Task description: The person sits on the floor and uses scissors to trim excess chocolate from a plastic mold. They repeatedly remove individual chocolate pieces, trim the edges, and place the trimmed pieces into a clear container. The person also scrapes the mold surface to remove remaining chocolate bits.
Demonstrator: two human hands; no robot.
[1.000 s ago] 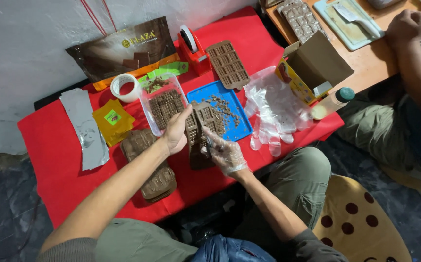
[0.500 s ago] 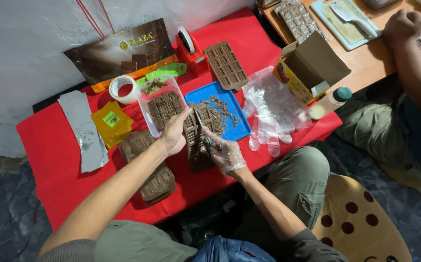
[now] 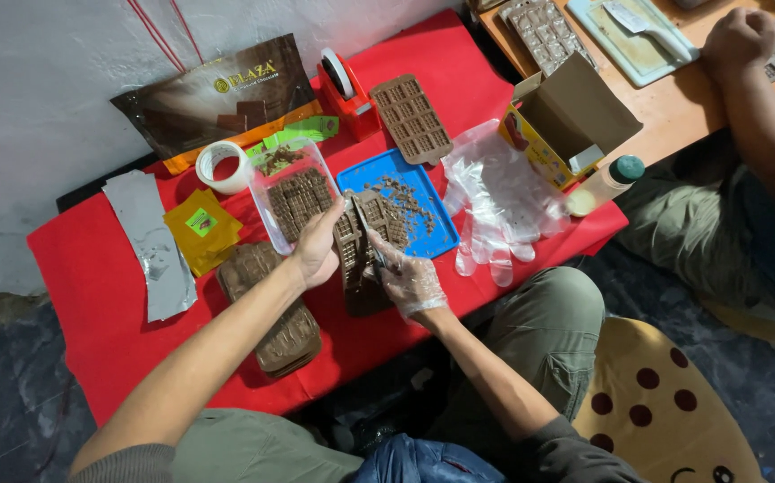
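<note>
Brown chocolate mould (image 3: 358, 259) gripped by bare left hand (image 3: 316, 250), gloved right hand (image 3: 410, 282) (scraper (image 3: 365, 234) pinched), behind it a brown pouch (image 3: 213, 98).

1 head-worn camera looks steeply down, fairly near, onto the low red cloth-covered table (image 3: 92, 295) (a co-worker's wooden bench at upper right).

Both forearms reach forward, converging. The bare left hand (image 3: 318, 250) is cupped, fingers curled and pointing away. The gloved right hand (image 3: 410, 279) sits just beside it, fingers pinched.
</note>
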